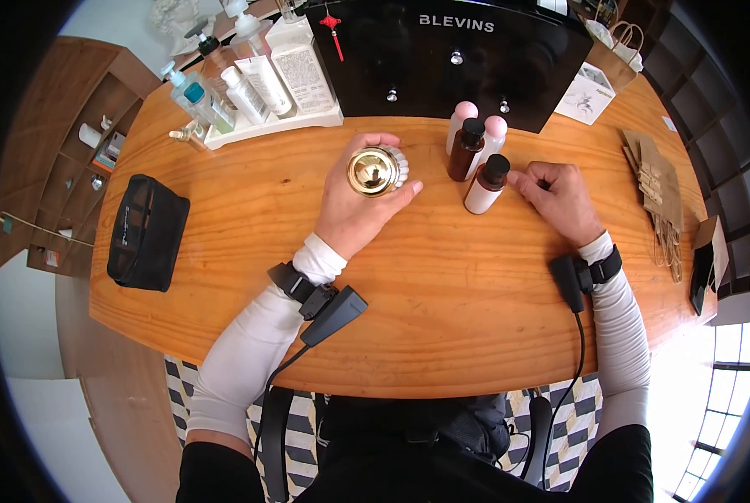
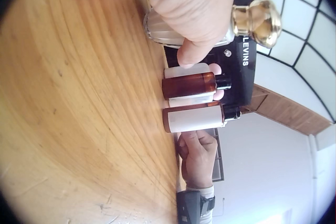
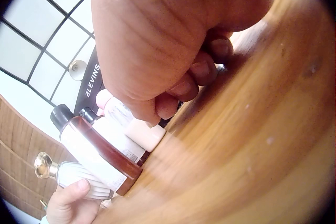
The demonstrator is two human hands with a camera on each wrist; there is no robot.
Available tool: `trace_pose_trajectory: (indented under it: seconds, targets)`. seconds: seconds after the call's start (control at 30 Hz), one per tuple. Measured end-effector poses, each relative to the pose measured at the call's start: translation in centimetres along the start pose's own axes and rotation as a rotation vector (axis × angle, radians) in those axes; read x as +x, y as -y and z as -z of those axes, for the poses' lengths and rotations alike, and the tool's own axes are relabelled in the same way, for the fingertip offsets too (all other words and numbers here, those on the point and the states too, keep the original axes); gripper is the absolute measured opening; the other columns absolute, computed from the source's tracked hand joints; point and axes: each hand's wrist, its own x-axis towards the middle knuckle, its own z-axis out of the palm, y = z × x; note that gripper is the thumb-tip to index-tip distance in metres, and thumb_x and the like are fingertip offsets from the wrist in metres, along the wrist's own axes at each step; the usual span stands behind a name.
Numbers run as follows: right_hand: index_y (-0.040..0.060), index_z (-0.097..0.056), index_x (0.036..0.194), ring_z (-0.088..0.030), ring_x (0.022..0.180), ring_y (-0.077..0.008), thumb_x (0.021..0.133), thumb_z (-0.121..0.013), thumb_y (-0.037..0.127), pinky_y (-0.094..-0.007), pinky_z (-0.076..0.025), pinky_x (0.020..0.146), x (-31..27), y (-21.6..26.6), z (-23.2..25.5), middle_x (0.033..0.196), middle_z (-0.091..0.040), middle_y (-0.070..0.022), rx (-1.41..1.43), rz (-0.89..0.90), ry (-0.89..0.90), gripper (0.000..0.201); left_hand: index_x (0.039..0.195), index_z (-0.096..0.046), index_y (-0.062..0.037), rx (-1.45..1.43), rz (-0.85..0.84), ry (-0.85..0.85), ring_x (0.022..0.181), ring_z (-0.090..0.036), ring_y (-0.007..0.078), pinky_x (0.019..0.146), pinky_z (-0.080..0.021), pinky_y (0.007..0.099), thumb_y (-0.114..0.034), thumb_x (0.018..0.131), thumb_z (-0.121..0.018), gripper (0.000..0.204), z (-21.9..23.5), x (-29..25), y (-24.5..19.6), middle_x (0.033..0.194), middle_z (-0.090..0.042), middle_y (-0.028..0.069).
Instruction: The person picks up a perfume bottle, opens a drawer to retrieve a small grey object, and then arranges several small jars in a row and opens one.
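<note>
My left hand (image 1: pixel 354 205) wraps its fingers and thumb around a ribbed glass bottle with a rounded gold cap (image 1: pixel 372 171). In the left wrist view that ribbed bottle (image 2: pixel 157 28) stands upright with its base at the tabletop, partly hidden by the hand. My right hand (image 1: pixel 563 201) rests on the table with fingers loosely curled and nothing seen in them. Its thumb lies close beside a brown bottle with a black cap and white label (image 1: pixel 485 186). Just behind stand another brown bottle (image 1: pixel 465 151) and two bottles with pink round caps (image 1: pixel 494 130).
A black BLEVINS cabinet (image 1: pixel 442 63) stands at the back. Left of it, a white tray (image 1: pixel 282 126) bears several pump bottles and tubes. A black mesh pouch (image 1: pixel 148 233) lies at the left. Brown paper bags (image 1: pixel 656 180) and a white box (image 1: pixel 586 92) are at the right.
</note>
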Motion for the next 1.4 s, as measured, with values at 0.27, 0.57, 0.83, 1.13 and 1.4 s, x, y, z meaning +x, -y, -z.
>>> trace_pose_trajectory:
  seconds: [0.27, 0.57, 0.83, 1.13, 1.4]
  targets:
    - [-0.0024, -0.054, 0.064, -0.034, 0.048, -0.0221, 0.092, -0.074, 0.027, -0.0369, -0.035, 0.048, 0.1, -0.4, -0.1, 0.052, -0.042, -0.0128, 0.016, 0.021, -0.004, 0.046, 0.125, -0.055, -0.0020, -0.090, 0.035, -0.015, 0.097, -0.061, 0.0089, 0.085, -0.052, 0.0256, -0.009, 0.083, -0.083, 0.051, -0.2, 0.0, 0.3, 0.108, -0.063, 0.0027]
    - [-0.0025, -0.056, 0.065, -0.036, 0.047, -0.0237, 0.092, -0.074, 0.027, -0.0378, -0.037, 0.049, 0.1, 0.0, 0.1, 0.053, -0.044, -0.0136, -0.008, 0.019, -0.011, 0.044, 0.122, -0.055, -0.0002, -0.021, 0.041, 0.004, 0.096, -0.062, 0.0101, 0.084, -0.053, 0.0279, -0.015, 0.085, -0.084, 0.050, -0.1, 0.2, 0.3, 0.110, -0.064, 0.0045]
    - [-0.0027, -0.055, 0.064, -0.036, 0.046, -0.0250, 0.092, -0.074, 0.027, -0.0384, -0.037, 0.049, 0.0, 0.0, 0.0, 0.053, -0.044, -0.0141, 0.013, 0.027, -0.019, 0.045, 0.100, -0.063, -0.0004, 0.486, -0.162, 0.005, 0.082, -0.066, 0.0325, 0.073, -0.054, 0.0406, -0.051, 0.080, -0.084, 0.059, -0.7, -0.6, -1.0, 0.092, -0.068, 0.0165]
    - [-0.0025, -0.059, 0.065, -0.041, 0.046, -0.0275, 0.092, -0.073, 0.031, -0.0393, -0.038, 0.050, -0.1, 0.3, 0.0, 0.052, -0.045, -0.0153, 0.021, 0.009, -0.034, 0.045, 0.116, -0.063, 0.0006, 0.422, -0.073, 0.203, 0.074, -0.064, 0.0243, 0.070, -0.054, 0.0353, -0.028, 0.082, -0.085, 0.050, -1.0, -0.7, -2.2, 0.091, -0.069, 0.0124]
    - [-0.0014, -0.060, 0.065, -0.046, 0.049, -0.0331, 0.091, -0.072, 0.032, -0.0424, -0.041, 0.054, 0.0, -0.4, 0.1, 0.054, -0.049, -0.0166, 0.010, 0.029, -0.015, 0.044, 0.135, -0.058, 0.0022, 0.375, -0.214, 0.246, 0.071, -0.057, 0.0111, 0.067, -0.051, 0.0271, -0.009, 0.096, -0.068, 0.042, -1.4, -0.9, -0.3, 0.095, -0.068, 0.0049]
